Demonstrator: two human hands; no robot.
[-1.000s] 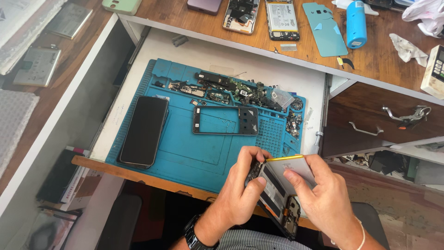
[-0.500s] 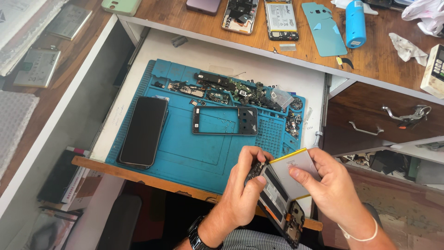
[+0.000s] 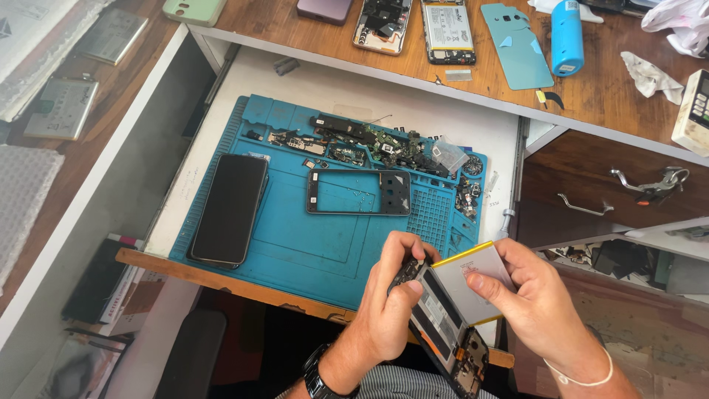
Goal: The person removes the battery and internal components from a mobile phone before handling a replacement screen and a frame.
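My left hand (image 3: 391,303) grips an opened phone body (image 3: 447,332), back side up, with its circuit boards showing at the lower end. My right hand (image 3: 535,303) holds a flat silver battery with a yellow edge (image 3: 473,277), tilted up out of the phone body. Both hands hover over the near right corner of a blue work mat (image 3: 295,236). On the mat lie a black phone screen (image 3: 230,209), an empty phone frame (image 3: 358,192) and several small boards and parts (image 3: 377,144).
The mat sits on a pulled-out white drawer shelf (image 3: 325,81). On the wooden desk (image 3: 605,96) beyond are an opened phone (image 3: 382,22), a battery (image 3: 447,29), a teal back cover (image 3: 517,44), a blue cylinder (image 3: 566,26) and a cloth (image 3: 653,74). Open drawers (image 3: 605,185) stand at right.
My right hand has lifted the battery further up and to the right, away from the phone body. My left hand keeps its grip in the same place.
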